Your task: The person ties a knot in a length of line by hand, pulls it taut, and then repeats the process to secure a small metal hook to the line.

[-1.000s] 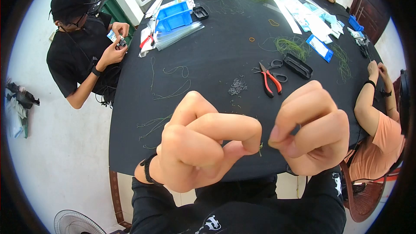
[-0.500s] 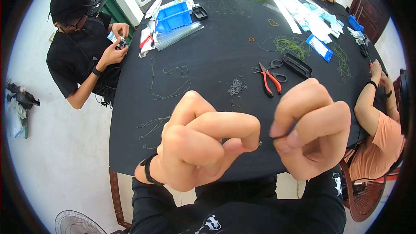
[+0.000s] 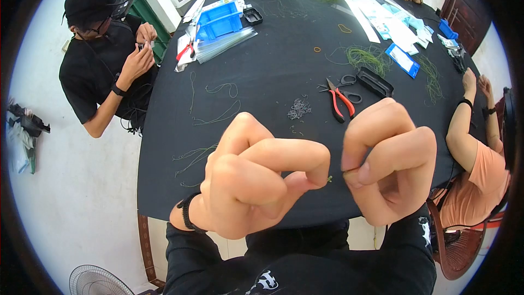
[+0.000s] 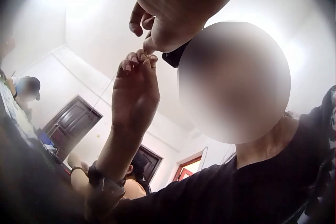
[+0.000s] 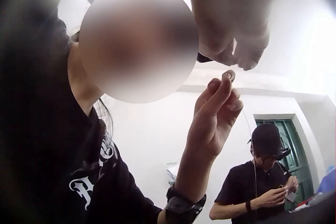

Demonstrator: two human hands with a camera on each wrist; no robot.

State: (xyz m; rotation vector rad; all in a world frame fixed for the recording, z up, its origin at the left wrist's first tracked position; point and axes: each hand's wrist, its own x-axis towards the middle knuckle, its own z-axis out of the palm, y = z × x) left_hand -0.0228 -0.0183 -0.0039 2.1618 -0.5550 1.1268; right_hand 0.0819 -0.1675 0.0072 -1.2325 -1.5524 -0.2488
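Observation:
My left hand [image 3: 262, 180], fingers bent, pinches a small knotted bit of green line [image 3: 329, 178] between thumb and fingertip. To its right, my right hand [image 3: 388, 164] has thumb and forefinger pressed together on what looks like a very thin line, hard to make out. A small gap separates the hands in the head view. From the left fingertips in the right wrist view, where the left hand [image 5: 210, 119] is upright, a thin strand hangs. The left wrist view has the right hand [image 4: 136, 92] below the near left hand [image 4: 178, 8].
Beyond the hands lie a pile of small hooks [image 3: 299, 108], red-handled pliers [image 3: 341, 101], scissors [image 3: 352, 97], a black tray [image 3: 374, 83] and tangled green line [image 3: 367, 57]. Cut lines [image 3: 218, 112] lie at left, blue bins [image 3: 218, 21] farther back. Other people sit around the table.
The right hand has shifted slightly, its thumb and forefinger now closer together. My left hand has barely moved. The person at left has raised their hands a little; the one at right has parted theirs.

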